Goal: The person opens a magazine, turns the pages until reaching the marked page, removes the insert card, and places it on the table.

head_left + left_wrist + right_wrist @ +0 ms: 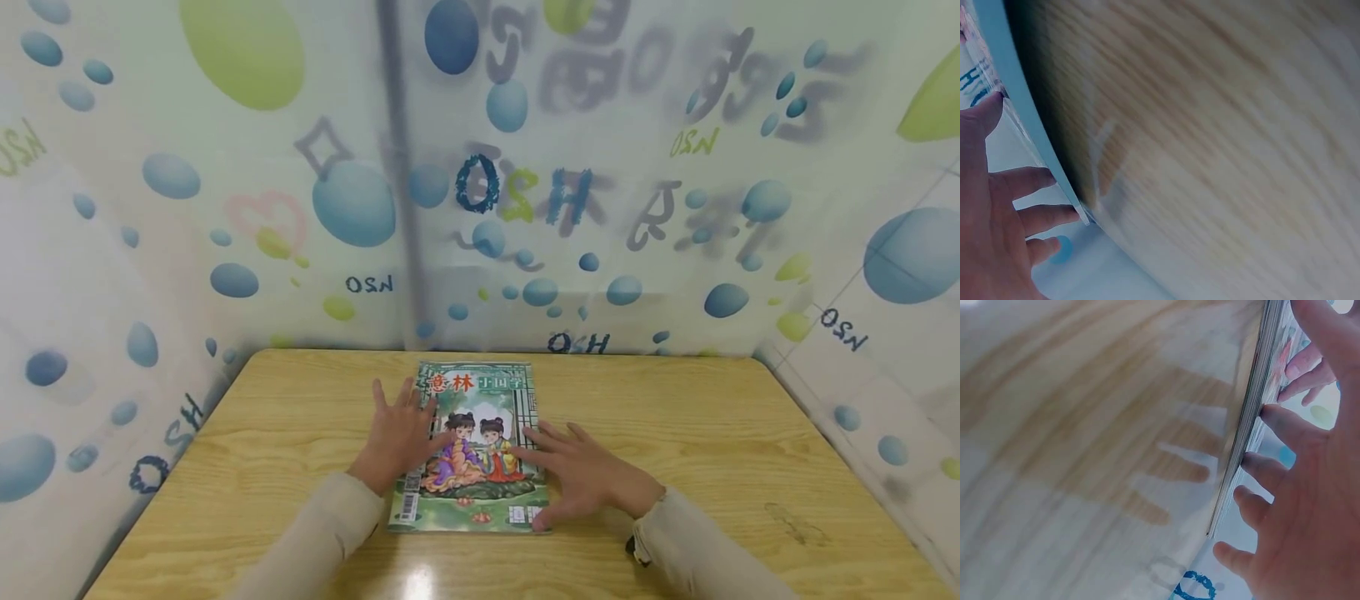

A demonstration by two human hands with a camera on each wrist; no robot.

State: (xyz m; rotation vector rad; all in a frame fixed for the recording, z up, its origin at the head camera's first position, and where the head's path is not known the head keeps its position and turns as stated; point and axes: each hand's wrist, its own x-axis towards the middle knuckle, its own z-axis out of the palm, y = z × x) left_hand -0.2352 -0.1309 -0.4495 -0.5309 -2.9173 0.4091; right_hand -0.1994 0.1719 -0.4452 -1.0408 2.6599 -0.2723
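A magazine with a green illustrated cover of two cartoon children lies flat on the wooden table. My left hand is spread along its left side, with fingertips over the cover's edge. On the opposite side my right hand has its fingers spread too, the tips on the right edge and the thumb by the lower right corner. The left wrist view shows the smooth spine beside the left fingertips. In the right wrist view, stacked page edges meet the right fingertips.
The wooden table reaches back to a wall covering printed with blue and green drops and lettering. Similar covering stands at both sides. A faint mark shows on the tabletop at the right.
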